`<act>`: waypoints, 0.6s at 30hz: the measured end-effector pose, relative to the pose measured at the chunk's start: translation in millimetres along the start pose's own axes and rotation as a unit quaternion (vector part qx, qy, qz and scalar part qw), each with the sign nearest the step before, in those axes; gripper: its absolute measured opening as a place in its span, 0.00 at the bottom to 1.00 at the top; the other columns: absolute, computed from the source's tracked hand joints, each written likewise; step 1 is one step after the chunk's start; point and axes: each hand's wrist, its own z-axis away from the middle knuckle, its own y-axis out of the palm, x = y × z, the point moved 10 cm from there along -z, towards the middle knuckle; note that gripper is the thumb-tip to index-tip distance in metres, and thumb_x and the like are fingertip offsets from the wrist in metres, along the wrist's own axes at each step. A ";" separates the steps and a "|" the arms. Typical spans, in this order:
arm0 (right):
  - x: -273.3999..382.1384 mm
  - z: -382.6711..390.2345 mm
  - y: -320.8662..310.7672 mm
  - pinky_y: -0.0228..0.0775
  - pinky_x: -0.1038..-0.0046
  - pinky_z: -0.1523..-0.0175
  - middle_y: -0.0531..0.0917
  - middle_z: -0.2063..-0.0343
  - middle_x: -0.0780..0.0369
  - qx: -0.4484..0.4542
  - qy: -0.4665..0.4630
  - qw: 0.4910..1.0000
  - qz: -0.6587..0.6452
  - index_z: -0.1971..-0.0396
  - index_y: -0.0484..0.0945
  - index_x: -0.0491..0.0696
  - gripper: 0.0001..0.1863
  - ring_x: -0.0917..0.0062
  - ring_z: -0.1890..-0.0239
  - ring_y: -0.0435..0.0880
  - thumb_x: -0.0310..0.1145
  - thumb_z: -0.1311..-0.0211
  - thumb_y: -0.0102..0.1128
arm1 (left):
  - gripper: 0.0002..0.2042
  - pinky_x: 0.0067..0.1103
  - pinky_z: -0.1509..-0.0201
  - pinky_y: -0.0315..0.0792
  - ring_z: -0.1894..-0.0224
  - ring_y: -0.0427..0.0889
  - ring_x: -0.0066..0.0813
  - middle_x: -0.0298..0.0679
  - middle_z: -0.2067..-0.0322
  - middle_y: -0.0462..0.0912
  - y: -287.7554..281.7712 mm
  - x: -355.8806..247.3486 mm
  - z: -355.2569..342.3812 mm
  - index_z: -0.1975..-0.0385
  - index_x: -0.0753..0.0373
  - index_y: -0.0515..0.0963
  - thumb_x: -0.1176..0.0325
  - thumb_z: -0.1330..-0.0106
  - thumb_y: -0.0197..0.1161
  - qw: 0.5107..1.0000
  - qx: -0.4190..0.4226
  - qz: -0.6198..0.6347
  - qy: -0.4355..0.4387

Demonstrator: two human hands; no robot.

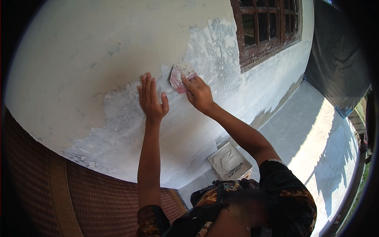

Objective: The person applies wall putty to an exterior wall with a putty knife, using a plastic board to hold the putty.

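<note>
I judge that I am at the spreading step, working paste over the wall (118, 51) with a flat scraper (182, 78). My right grip (200, 94) is closed around the scraper's lower right side, thumb laid along its near face. The scraper is up at the wall, to the left of and lower than the brown window frame (254, 57); whether its edge presses or only skims, I cannot tell. My left grip (152, 104) holds nothing: the hand lies against the wall, fingers pointing up and thumb out to the side, just left of the scraper.

The next move, as I read it, calls for a low blade angle and an even drag, so that the ragged border gets feathered rather than ridged.

The scraper is a thin, many-sided pinkish plate, crusted with pale dried paste. The wall is smooth and cream higher up; lower down and toward the window it turns patchy, grey-white and streaked. Below my right arm, a squarish box (248, 172) stands on the grey floor (290, 118), holding thick white paste (227, 158) with a swirled, creamy top. The woven brown panel (106, 197) at lower left has a coarse, basket-like texture.
</note>
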 end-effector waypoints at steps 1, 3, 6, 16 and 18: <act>10.4 3.5 -3.5 0.76 0.65 0.64 0.75 0.77 0.62 0.015 0.006 1.000 -0.016 0.43 0.78 0.48 0.35 0.66 0.69 0.77 0.17 0.60 0.66 | 0.25 0.42 0.25 0.47 0.28 0.60 0.50 0.53 0.34 0.67 -1.4 -1.5 -1.4 0.38 0.71 0.66 0.66 0.33 0.50 1.000 0.009 -0.002 0.009; 11.9 -7.5 -9.0 0.75 0.65 0.65 0.74 0.77 0.62 0.018 0.022 0.999 -0.031 0.44 0.78 0.50 0.35 0.66 0.70 0.76 0.17 0.60 0.65 | 0.25 0.42 0.25 0.47 0.28 0.61 0.50 0.53 0.34 0.68 -3.9 0.5 -5.8 0.38 0.71 0.66 0.66 0.33 0.50 1.000 0.007 0.000 0.012; 5.7 -76.2 -41.0 0.71 0.67 0.69 0.74 0.77 0.62 -0.062 0.020 0.998 0.021 0.46 0.79 0.50 0.34 0.68 0.72 0.73 0.18 0.61 0.65 | 0.25 0.45 0.26 0.47 0.28 0.60 0.54 0.54 0.33 0.66 -3.6 2.1 -6.5 0.37 0.71 0.64 0.67 0.33 0.50 1.000 0.007 0.020 0.010; 19.9 -4.1 -4.9 0.74 0.70 0.65 0.76 0.75 0.61 0.012 0.000 1.000 0.025 0.45 0.79 0.48 0.35 0.68 0.71 0.76 0.16 0.61 0.65 | 0.24 0.39 0.24 0.47 0.29 0.63 0.49 0.53 0.34 0.69 -6.3 1.5 -5.7 0.37 0.71 0.66 0.64 0.31 0.47 0.999 -0.012 0.030 0.020; 14.1 -12.8 -8.5 0.72 0.70 0.66 0.75 0.77 0.62 0.022 0.022 0.999 0.006 0.44 0.79 0.49 0.34 0.68 0.71 0.75 0.16 0.60 0.66 | 0.24 0.39 0.24 0.47 0.29 0.63 0.49 0.52 0.35 0.69 -7.1 2.4 -6.0 0.38 0.71 0.66 0.64 0.31 0.47 0.999 -0.012 0.029 0.025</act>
